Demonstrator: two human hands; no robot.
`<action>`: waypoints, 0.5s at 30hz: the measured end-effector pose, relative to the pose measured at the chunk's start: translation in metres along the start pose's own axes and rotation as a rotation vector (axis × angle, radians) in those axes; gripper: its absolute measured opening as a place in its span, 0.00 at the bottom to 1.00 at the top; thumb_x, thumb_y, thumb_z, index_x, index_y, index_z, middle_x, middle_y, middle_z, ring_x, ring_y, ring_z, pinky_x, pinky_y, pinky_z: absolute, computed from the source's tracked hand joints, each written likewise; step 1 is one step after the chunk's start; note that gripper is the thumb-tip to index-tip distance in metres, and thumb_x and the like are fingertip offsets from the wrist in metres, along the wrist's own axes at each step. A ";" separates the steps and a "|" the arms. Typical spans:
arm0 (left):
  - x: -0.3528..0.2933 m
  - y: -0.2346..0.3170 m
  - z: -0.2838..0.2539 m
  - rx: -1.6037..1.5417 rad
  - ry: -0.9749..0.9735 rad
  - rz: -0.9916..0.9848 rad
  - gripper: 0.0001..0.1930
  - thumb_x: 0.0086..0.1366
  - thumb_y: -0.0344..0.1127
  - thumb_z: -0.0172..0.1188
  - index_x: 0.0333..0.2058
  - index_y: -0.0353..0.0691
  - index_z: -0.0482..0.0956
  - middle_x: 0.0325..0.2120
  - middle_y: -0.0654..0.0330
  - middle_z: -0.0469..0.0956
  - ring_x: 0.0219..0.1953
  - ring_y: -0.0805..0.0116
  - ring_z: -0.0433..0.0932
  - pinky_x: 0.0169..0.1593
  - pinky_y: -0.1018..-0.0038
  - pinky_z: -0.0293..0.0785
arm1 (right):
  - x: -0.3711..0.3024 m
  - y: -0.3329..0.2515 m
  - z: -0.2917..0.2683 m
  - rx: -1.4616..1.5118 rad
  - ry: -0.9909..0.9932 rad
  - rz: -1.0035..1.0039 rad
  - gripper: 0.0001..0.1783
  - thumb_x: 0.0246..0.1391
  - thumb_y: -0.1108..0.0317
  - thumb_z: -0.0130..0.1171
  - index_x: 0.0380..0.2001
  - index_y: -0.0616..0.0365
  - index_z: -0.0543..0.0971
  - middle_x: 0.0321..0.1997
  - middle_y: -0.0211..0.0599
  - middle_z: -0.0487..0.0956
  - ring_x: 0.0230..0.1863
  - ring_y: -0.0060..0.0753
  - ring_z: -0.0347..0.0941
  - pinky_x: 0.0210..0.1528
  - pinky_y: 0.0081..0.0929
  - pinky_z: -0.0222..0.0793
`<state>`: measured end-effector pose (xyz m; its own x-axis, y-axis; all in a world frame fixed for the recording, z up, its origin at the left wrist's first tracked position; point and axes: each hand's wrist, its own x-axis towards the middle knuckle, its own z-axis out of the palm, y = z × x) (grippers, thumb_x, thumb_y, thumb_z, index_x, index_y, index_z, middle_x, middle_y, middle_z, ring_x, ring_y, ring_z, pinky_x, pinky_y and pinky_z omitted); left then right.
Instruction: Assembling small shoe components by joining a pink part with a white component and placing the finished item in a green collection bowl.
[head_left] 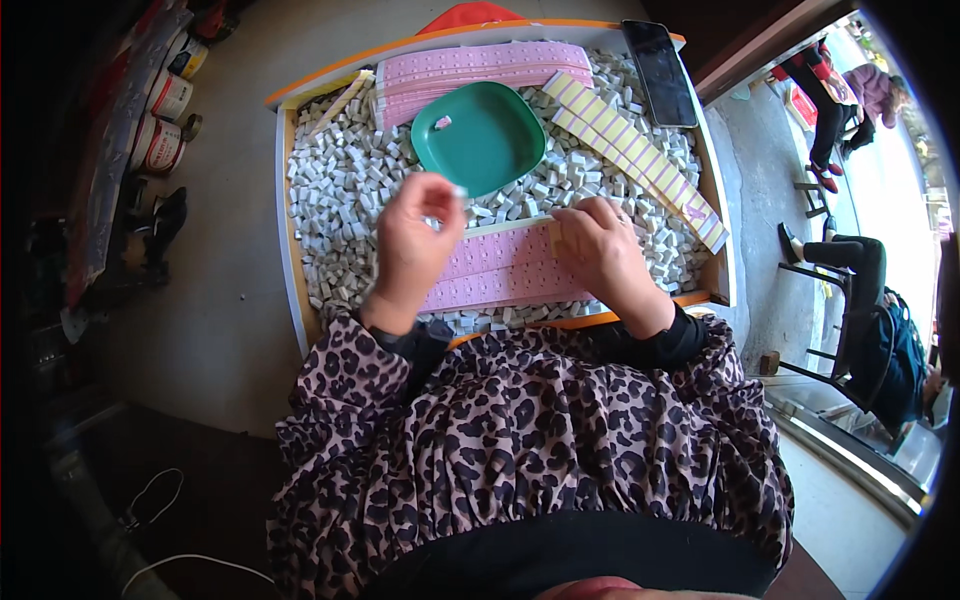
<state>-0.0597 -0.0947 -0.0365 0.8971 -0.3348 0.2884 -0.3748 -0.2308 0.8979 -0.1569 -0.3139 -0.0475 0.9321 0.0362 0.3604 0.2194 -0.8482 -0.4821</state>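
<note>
At the far left, a few cans (165, 140) stand in a row, well apart from the work. Next comes the left wall of a shallow box (287, 235), whose raised sides seem to be what keeps the loose heap of white blocks (340, 180) from spilling.

The left hand (415, 240) hangs over the heap, just short of the dish. Its grip is together on a small white piece (459, 191) at the thumb and fingertip, probably pinched so finely because the piece is tiny; motion blur hides its exact shape.

The far pink sheets (480, 65) lie flat across the blocks at the back. A green dish (485, 150) sits in front of them, overlapping their edge, with a pink-and-white scrap (443, 123) inside, within easy reach of either hand. The near pink sheets (490, 268) lie closest to the body, likely so that both hands meet over them.

The right hand (603, 245) rests at their right end, fingers bent down, perhaps steadying them on the uneven blocks; whether its grip is clamped on anything cannot be told.

Beyond, yellow striped strips (640, 165) slant across the heap, and a dark phone (659, 75) lies in the far right corner, seemingly out of the hands' way.
</note>
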 end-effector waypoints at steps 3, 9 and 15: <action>-0.015 0.009 0.035 -0.387 -0.068 -0.123 0.07 0.58 0.21 0.58 0.36 0.36 0.75 0.27 0.63 0.78 0.28 0.81 0.76 0.32 0.83 0.73 | 0.006 -0.006 0.002 -0.015 -0.037 -0.052 0.14 0.39 0.73 0.63 0.34 0.55 0.77 0.36 0.37 0.72 0.41 0.42 0.69 0.44 0.37 0.68; -0.031 -0.006 0.052 -0.295 -0.251 -0.270 0.11 0.61 0.21 0.55 0.43 0.33 0.76 0.33 0.65 0.78 0.30 0.84 0.75 0.35 0.85 0.73 | 0.013 -0.006 0.008 -0.046 -0.192 -0.127 0.11 0.44 0.72 0.58 0.34 0.57 0.76 0.36 0.36 0.71 0.40 0.40 0.69 0.41 0.36 0.68; -0.030 -0.008 0.052 -0.298 -0.258 -0.288 0.12 0.61 0.21 0.55 0.44 0.32 0.76 0.36 0.64 0.78 0.31 0.84 0.75 0.35 0.86 0.73 | 0.006 -0.006 0.003 -0.130 -0.237 -0.221 0.10 0.45 0.73 0.56 0.34 0.59 0.75 0.37 0.37 0.72 0.41 0.40 0.70 0.39 0.34 0.70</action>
<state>-0.0962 -0.1307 -0.0695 0.8531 -0.5200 -0.0435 -0.0030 -0.0883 0.9961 -0.1519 -0.3074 -0.0448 0.9107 0.3350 0.2415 0.3986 -0.8659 -0.3021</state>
